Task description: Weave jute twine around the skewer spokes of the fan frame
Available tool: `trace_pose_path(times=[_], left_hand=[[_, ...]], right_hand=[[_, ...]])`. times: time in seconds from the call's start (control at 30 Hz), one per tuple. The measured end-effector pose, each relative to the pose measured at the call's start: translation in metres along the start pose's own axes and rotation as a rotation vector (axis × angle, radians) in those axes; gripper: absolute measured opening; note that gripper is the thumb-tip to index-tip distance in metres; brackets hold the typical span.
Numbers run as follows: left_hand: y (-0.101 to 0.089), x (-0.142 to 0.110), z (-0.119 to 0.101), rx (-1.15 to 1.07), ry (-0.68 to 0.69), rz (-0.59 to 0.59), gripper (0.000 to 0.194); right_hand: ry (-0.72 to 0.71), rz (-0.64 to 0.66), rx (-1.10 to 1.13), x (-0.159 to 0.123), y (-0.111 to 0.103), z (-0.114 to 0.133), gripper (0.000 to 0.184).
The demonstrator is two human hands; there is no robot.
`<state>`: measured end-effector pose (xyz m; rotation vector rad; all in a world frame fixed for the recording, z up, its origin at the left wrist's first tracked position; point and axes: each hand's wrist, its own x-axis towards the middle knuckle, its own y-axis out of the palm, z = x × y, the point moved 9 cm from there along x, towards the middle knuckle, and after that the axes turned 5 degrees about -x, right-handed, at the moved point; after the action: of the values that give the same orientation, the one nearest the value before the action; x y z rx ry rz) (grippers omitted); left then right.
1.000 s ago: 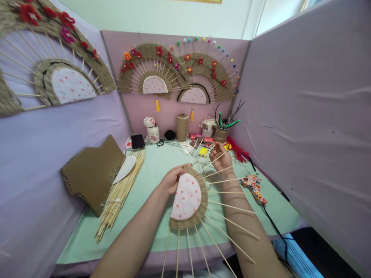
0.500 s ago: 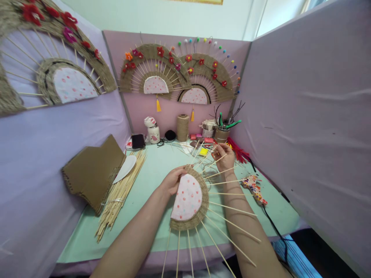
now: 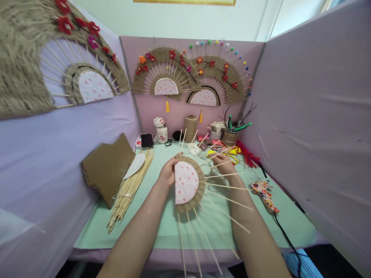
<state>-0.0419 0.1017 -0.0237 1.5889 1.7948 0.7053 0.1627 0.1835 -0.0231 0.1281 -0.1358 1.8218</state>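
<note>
1 grip, left hand [image 3: 168,172], is clutching the fan [image 3: 184,184]; beside it, woven band [image 3: 201,183] is looking done, sticks [image 3: 226,186] poking out bare. Can't tell if right hand [image 3: 224,165] is holding anything.

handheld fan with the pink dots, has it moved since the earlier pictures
Yes: judged against the upright twine spool, the handheld fan has shifted away from the person, nearer the spool, and a little to the left.
</note>
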Motion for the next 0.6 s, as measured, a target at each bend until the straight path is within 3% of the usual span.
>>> trace_pose_path(times=[0.13,0.23,0.47,0.6], left_hand=[[-0.010,0.002,-0.013,-0.050,0.113,-0.071,0.047],[-0.010,0.002,-0.012,-0.087,0.118,-0.077,0.047],[-0.004,-0.001,-0.009,-0.123,0.085,-0.045,0.044],[-0.003,0.001,-0.004,-0.117,0.070,-0.029,0.044]], right_hand=[[0.060,0.295,-0.221,-0.020,0.037,-0.002,0.005],[0.084,0.416,-0.230,-0.027,0.052,-0.004,0.007],[0.089,0.419,-0.096,-0.030,0.066,0.008,0.027],[0.035,0.302,0.070,-0.025,0.067,0.014,0.037]])
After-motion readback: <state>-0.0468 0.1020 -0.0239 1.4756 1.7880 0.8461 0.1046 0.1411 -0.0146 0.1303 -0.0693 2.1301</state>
